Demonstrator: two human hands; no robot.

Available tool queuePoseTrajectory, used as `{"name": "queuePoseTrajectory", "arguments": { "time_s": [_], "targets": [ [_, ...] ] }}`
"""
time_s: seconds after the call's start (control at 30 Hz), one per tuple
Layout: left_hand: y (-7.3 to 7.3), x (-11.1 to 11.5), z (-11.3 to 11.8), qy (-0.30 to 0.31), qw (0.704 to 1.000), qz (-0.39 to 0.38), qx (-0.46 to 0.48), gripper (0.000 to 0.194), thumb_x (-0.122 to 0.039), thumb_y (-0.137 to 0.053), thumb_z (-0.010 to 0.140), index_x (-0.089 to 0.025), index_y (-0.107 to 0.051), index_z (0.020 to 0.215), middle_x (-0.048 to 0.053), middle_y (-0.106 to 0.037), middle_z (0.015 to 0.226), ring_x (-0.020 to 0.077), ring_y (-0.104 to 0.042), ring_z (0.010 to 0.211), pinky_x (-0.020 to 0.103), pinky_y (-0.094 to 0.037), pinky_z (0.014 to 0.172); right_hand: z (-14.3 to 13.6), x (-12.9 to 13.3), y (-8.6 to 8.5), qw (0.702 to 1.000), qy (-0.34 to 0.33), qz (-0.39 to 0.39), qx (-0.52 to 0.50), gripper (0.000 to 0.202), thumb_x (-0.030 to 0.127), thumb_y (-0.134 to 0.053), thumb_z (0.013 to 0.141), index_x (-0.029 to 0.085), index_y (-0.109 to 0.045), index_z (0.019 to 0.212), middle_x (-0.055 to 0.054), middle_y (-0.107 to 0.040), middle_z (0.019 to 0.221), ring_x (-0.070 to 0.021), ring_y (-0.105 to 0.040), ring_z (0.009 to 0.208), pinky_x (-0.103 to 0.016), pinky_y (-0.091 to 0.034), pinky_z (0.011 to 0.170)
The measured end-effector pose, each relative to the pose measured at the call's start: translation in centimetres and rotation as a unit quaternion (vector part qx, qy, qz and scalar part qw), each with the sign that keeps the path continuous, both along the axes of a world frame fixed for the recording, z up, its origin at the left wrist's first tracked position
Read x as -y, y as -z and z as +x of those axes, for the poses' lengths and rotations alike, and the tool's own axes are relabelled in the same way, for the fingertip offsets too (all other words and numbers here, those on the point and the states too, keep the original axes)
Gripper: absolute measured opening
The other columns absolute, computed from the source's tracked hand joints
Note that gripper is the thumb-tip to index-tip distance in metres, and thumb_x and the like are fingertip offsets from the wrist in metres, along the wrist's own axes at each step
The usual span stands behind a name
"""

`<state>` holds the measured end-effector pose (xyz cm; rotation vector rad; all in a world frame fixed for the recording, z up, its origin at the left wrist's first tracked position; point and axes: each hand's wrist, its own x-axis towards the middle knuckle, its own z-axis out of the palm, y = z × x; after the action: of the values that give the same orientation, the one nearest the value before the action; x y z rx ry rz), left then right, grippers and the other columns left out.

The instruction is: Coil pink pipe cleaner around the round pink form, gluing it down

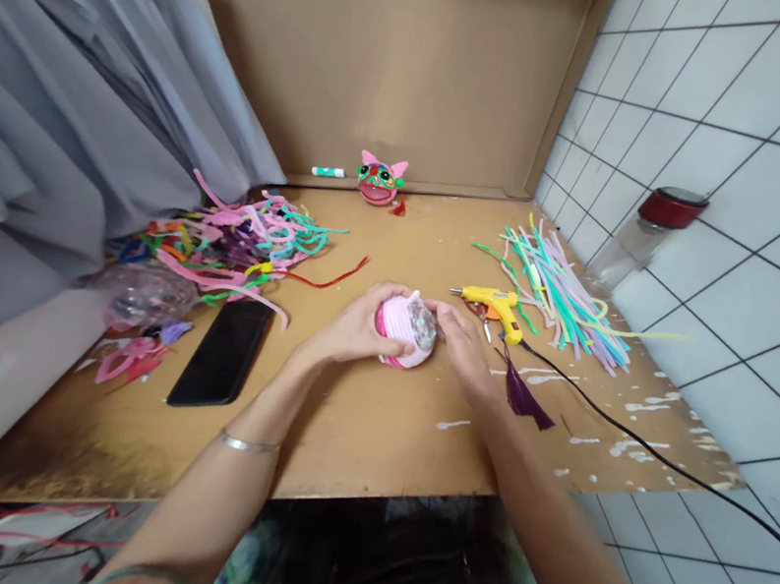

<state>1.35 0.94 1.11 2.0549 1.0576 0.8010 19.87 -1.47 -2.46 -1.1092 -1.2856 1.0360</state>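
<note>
A pink, rounded craft piece (398,317) wound from fuzzy pipe cleaners sits in my hands above the middle of the table. Its right side carries a grey-brown patch, and deeper pink shows along the left edge. My left hand (360,324) wraps around the left side, thumb across the front. Against the right edge, by the patch, press the bent fingers of my right hand (460,342); their tips are partly hidden. Just right of that hand lies a yellow hot glue gun (495,302), nozzle pointing left. A dark purple tassel (524,390) rests below it.
Tangled pipe cleaners (251,229) heap at left, beside a black phone (221,354). Straight pastel pipe cleaners (566,292) lie at right, near a red-lidded bottle (643,235). A pink-eared animal-face craft (380,181) and glue stick (327,172) stand behind. The gun's black cord (636,428) runs right.
</note>
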Motion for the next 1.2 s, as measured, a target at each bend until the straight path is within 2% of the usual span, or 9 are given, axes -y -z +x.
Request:
{"name": "queuePoseTrajectory", "arguments": {
  "time_s": [0.17,0.37,0.47,0.63,0.8,0.93,1.0,1.07,1.2],
  "targets": [
    [-0.1,-0.6,-0.5,0.01,0.994,-0.095,0.056,0.071,-0.036,-0.079,0.057,-0.015,-0.051,0.118,0.005,-0.062,0.103,0.021,-0.061,0.091,0.035,-0.052,0.086,-0.1,-0.3,0.0,0.995,-0.012,-0.053,-0.089,0.058,0.075,-0.056,0.075,0.021,-0.069,0.093,-0.008,-0.074,0.102,-0.0237,-0.067,0.099,-0.041,-0.052,0.091],
    [0.5,-1.2,-0.7,-0.016,0.978,-0.138,0.154,0.068,-0.034,-0.081,0.052,-0.016,-0.053,0.111,0.004,-0.065,0.101,0.021,-0.063,0.092,0.032,-0.053,0.084,0.0,-0.5,0.1,0.987,0.016,-0.069,-0.145,0.056,0.073,-0.058,0.076,0.02,-0.067,0.094,-0.01,-0.074,0.102,-0.022,-0.068,0.1,-0.039,-0.05,0.094],
    [1.0,-1.4,-1.0,-0.014,0.949,-0.181,0.257,0.067,-0.037,-0.081,0.05,-0.018,-0.055,0.109,0.007,-0.067,0.107,0.0245,-0.065,0.099,0.033,-0.053,0.087,0.2,-0.6,0.1,0.98,0.027,-0.071,-0.187,0.052,0.069,-0.056,0.08,0.02,-0.066,0.095,-0.011,-0.074,0.102,-0.0223,-0.068,0.102,-0.04,-0.05,0.096],
    [1.3,-1.3,-1.4,0.016,0.891,-0.229,0.392,0.08,-0.058,-0.076,0.05,-0.019,-0.057,0.117,0.013,-0.068,0.119,0.0348,-0.06,0.119,0.045,-0.05,0.099,0.7,-0.7,-0.1,0.966,0.008,-0.077,-0.246,0.049,0.065,-0.049,0.086,0.02,-0.065,0.095,-0.011,-0.074,0.103,-0.0225,-0.068,0.103,-0.042,-0.051,0.096],
    [1.4,-1.1,-1.4,-0.004,0.872,-0.242,0.425,0.082,-0.062,-0.073,0.05,-0.017,-0.06,0.118,0.014,-0.07,0.12,0.0377,-0.051,0.131,0.05,-0.045,0.108,0.6,-0.3,-0.8,0.963,-0.036,-0.058,-0.261,0.047,0.063,-0.049,0.087,0.02,-0.066,0.094,-0.011,-0.074,0.102,-0.0224,-0.068,0.102,-0.043,-0.051,0.097],
    [1.3,-1.1,-1.5,-0.013,0.869,-0.231,0.437,0.079,-0.064,-0.071,0.053,-0.018,-0.061,0.117,0.013,-0.07,0.119,0.0374,-0.049,0.134,0.051,-0.044,0.11,0.8,-0.1,-1.1,0.959,-0.051,-0.028,-0.277,0.045,0.061,-0.049,0.087,0.02,-0.066,0.095,-0.011,-0.073,0.104,-0.023,-0.068,0.102,-0.044,-0.051,0.096],
    [1.3,-1.1,-1.5,-0.007,0.869,-0.222,0.442,0.079,-0.066,-0.07,0.054,-0.019,-0.062,0.117,0.013,-0.071,0.119,0.0374,-0.049,0.134,0.051,-0.044,0.109,0.8,0.1,-1.2,0.963,-0.042,-0.008,-0.264,0.047,0.061,-0.046,0.088,0.02,-0.066,0.102,-0.012,-0.072,0.111,-0.0239,-0.067,0.104,-0.046,-0.051,0.095],
    [1.3,-1.1,-1.5,-0.006,0.865,-0.225,0.448,0.077,-0.066,-0.071,0.053,-0.019,-0.063,0.114,0.012,-0.071,0.12,0.0377,-0.05,0.133,0.052,-0.044,0.109,0.8,0.4,-1.4,0.976,-0.026,0.029,-0.213,0.051,0.063,-0.044,0.089,0.023,-0.063,0.116,-0.011,-0.065,0.127,-0.0247,-0.062,0.116,-0.047,-0.049,0.1],
    [1.5,-1.1,-1.4,-0.016,0.862,-0.245,0.443,0.073,-0.062,-0.074,0.052,-0.017,-0.066,0.108,0.012,-0.069,0.123,0.038,-0.047,0.136,0.05,-0.043,0.111,0.1,1.4,-1.6,0.992,-0.03,0.115,-0.044,0.063,0.065,-0.051,0.087,0.031,-0.047,0.139,-0.006,-0.046,0.151,-0.023,-0.041,0.141,-0.045,-0.033,0.116]
  ]
}}
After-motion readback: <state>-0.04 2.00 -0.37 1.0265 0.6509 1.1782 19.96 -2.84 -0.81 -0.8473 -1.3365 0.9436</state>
